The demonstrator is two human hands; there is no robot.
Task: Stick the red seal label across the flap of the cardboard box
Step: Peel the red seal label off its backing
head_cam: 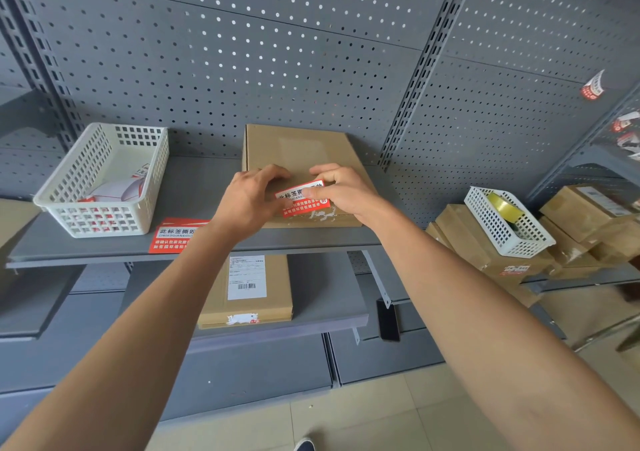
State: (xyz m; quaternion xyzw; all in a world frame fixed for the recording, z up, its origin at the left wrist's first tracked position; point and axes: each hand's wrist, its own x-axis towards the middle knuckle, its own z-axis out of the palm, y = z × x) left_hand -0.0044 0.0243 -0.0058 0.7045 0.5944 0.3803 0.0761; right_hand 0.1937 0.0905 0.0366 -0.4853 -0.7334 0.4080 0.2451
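A flat brown cardboard box [298,149] lies on the grey upper shelf [104,243] against the pegboard. A red seal label [304,199] with white writing sits over the box's near edge, between my two hands. My right hand [343,191] pinches the label's right end with thumb on top. My left hand [251,201] holds its left end, fingers curled on the box top; it hides that end. Whether the label is stuck down I cannot tell.
A second red label [175,234] lies on the shelf left of the box, beside a white basket [104,180] holding label sheets. A labelled box [247,289] lies on the lower shelf. At right, stacked boxes [485,250] carry a basket with a tape roll [504,205].
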